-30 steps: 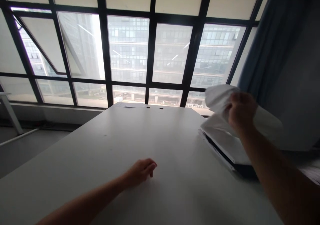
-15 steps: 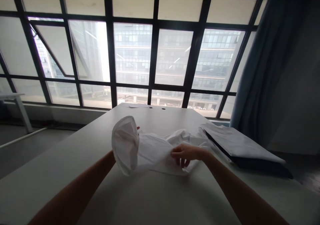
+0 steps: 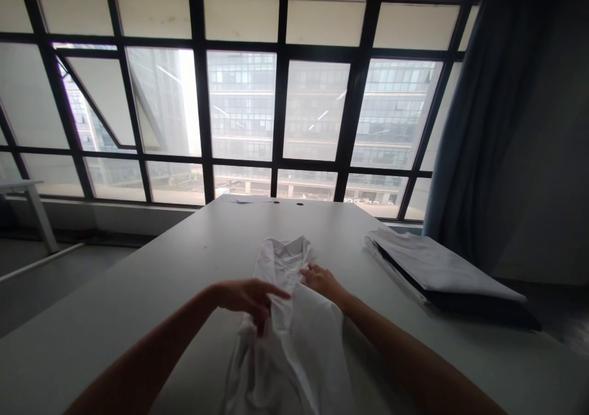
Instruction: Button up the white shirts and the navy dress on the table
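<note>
A white collared shirt lies lengthwise on the table, its collar at the far end and its lower part running out of the bottom of the view. Over the front edge of the shirt is my left hand, the forefinger stretched across the cloth and the other digits hanging apart, slightly blurred. Just below the collar, on the right side, my right hand has its fingers closed on the fabric. Its fingertips are partly hidden in the folds.
A pile of folded white cloth with a dark layer in it lies at the table's right edge. White paper is at the far end of the white table. Beyond stand windows and a blue curtain.
The shirt has turned from lying crosswise to lengthwise, and its collar has come into sight. My left hand has come out from behind the cloth; my right hand has shifted slightly left.
</note>
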Demonstrator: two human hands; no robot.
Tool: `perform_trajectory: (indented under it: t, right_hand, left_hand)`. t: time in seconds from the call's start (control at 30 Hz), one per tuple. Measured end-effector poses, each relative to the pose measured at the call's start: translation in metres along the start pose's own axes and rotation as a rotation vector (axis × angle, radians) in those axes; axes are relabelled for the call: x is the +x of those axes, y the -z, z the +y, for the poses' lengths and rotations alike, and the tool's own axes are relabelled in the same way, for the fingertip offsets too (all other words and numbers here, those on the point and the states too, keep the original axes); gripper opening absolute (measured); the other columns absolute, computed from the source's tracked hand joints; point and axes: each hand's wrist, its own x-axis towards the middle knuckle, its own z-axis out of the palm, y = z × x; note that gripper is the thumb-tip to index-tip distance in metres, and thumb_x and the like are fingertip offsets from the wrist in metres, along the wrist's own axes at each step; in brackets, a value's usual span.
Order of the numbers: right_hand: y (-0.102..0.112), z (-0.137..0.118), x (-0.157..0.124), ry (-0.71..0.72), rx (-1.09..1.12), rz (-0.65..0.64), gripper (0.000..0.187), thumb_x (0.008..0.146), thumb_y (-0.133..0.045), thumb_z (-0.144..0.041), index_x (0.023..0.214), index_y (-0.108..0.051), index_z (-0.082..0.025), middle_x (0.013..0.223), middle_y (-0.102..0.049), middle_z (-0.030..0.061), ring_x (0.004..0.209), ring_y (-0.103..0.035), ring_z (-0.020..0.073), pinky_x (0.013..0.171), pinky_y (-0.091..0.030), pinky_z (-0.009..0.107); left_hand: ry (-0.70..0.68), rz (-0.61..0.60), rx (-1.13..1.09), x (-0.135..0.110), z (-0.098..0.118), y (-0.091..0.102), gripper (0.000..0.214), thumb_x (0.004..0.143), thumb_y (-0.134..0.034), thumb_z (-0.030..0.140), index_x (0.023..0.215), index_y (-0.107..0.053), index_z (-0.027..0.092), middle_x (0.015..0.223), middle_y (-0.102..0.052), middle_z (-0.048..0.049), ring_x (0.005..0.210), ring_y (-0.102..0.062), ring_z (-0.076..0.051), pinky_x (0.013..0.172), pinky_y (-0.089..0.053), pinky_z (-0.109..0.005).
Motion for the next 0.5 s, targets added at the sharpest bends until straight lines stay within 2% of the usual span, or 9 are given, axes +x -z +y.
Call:
perform_trajectory:
  t: [0.07,0.1,0.13,0.17,0.2,0.3,0.4,0.5]
  right_hand:
    - [-0.011,-0.007,0.01,0.138,0.019,0.099,0.036,0.095,-0.049,-0.036,0.123,-0.065,-0.021,0.142,-0.051,0.0146,0.132,-0.046,0.0308,0.11,-0.031,0.051]
    - [-0.015,-0.009,0.015,0.216,0.054,0.095,0.032,0.094,-0.051,-0.033,0.117,-0.068,-0.022,0.138,-0.056,0.0125,0.128,-0.051,0.0287,0.109,-0.035,0.047]
    - [-0.018,-0.01,0.019,0.294,0.105,0.069,0.029,0.093,-0.053,-0.032,0.114,-0.07,-0.023,0.133,-0.061,0.01,0.123,-0.055,0.0265,0.107,-0.038,0.043]
    - [-0.02,-0.011,0.022,0.362,0.16,0.029,0.027,0.092,-0.055,-0.032,0.112,-0.071,-0.024,0.127,-0.064,0.0076,0.118,-0.059,0.0246,0.104,-0.042,0.039]
    - [-0.02,-0.011,0.023,0.414,0.204,-0.011,0.026,0.091,-0.057,-0.032,0.11,-0.072,-0.025,0.123,-0.067,0.0053,0.113,-0.061,0.0231,0.101,-0.044,0.036]
    - [-0.013,-0.017,0.019,0.466,0.22,-0.069,0.021,0.091,-0.056,-0.032,0.101,-0.075,-0.028,0.116,-0.069,0.0014,0.109,-0.062,0.0228,0.101,-0.042,0.036]
    - [0.005,-0.027,0.006,0.445,0.149,-0.126,0.021,0.09,-0.056,-0.027,0.097,-0.076,-0.026,0.105,-0.071,0.003,0.103,-0.061,0.0228,0.1,-0.04,0.039]
    - [0.029,-0.033,-0.009,0.441,0.108,-0.136,0.018,0.087,-0.057,-0.019,0.09,-0.075,-0.02,0.09,-0.072,0.0048,0.089,-0.062,0.0202,0.094,-0.04,0.036]
  left_hand:
    - [-0.051,0.442,0.187,0.001,-0.018,0.012,0.083,0.077,-0.065,0.063,0.145,-0.042,0.02,0.111,-0.07,-0.0148,0.095,-0.067,-0.028,0.086,-0.051,-0.047]
    - [-0.059,0.607,0.328,0.003,-0.027,0.015,0.074,0.081,-0.063,0.057,0.142,-0.046,0.019,0.12,-0.066,-0.0171,0.106,-0.064,-0.03,0.093,-0.048,-0.049]
    - [-0.064,0.701,0.474,0.005,-0.034,0.016,0.064,0.083,-0.062,0.051,0.138,-0.051,0.019,0.129,-0.061,-0.0178,0.117,-0.057,-0.032,0.1,-0.043,-0.05]
    - [-0.076,0.715,0.607,0.008,-0.039,0.013,0.058,0.083,-0.063,0.044,0.135,-0.054,0.02,0.136,-0.057,-0.0169,0.125,-0.051,-0.032,0.106,-0.037,-0.051]
    - [-0.098,0.668,0.711,0.012,-0.041,0.009,0.056,0.081,-0.065,0.038,0.133,-0.056,0.021,0.139,-0.054,-0.0151,0.13,-0.047,-0.032,0.11,-0.031,-0.049]
    - [-0.151,0.474,0.873,0.025,-0.037,-0.006,0.059,0.071,-0.072,0.026,0.128,-0.059,0.023,0.129,-0.062,-0.0111,0.12,-0.054,-0.03,0.111,-0.029,-0.043]
    - [-0.098,0.478,0.941,0.031,-0.028,-0.006,0.035,0.076,-0.064,0.023,0.11,-0.07,0.023,0.104,-0.071,-0.0083,0.1,-0.061,-0.025,0.102,-0.035,-0.037]
    - [-0.018,0.528,0.85,0.018,-0.029,0.011,0.015,0.079,-0.061,0.027,0.085,-0.074,0.022,0.088,-0.071,-0.0061,0.089,-0.06,-0.02,0.095,-0.038,-0.032]
